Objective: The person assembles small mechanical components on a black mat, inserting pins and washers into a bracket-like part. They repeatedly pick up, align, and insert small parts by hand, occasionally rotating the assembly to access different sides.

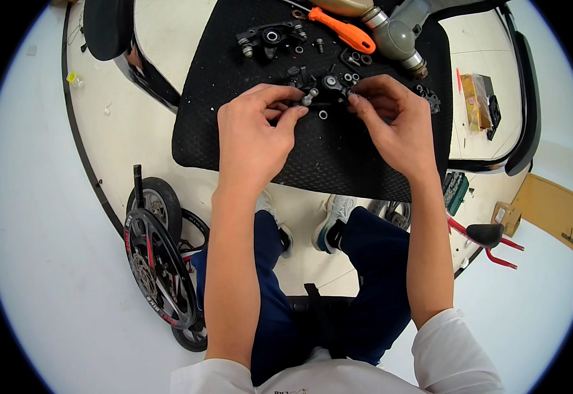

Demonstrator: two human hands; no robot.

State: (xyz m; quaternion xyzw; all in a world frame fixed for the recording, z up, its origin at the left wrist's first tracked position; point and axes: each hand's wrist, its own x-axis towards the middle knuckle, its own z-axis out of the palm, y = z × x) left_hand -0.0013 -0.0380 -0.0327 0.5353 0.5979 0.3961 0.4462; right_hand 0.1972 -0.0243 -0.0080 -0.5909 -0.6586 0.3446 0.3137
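The person works over a black chair seat point(234, 141). The left hand point(257, 128) pinches a small silver bolt-like piece point(308, 98) between thumb and index finger, its end clear of the fingertips. The right hand point(398, 125) has thumb and index finger closed on the right end of a black metal part point(331, 81), just right of that piece; the other fingers curl under, and what they touch cannot be told. Both pieces are near the middle of the seat.

To do this well, the person would best keep the black part steady in the right hand and turn or line up the silver piece with light fingertips, straight and unforced. One loose washer point(323, 114) lies on the near side, between the hands, where a sleeve or knuckle could flick it away. The orange-handled screwdriver point(349, 33) and a black bracket point(271, 36) lie farther off, leaving room for both wrists.
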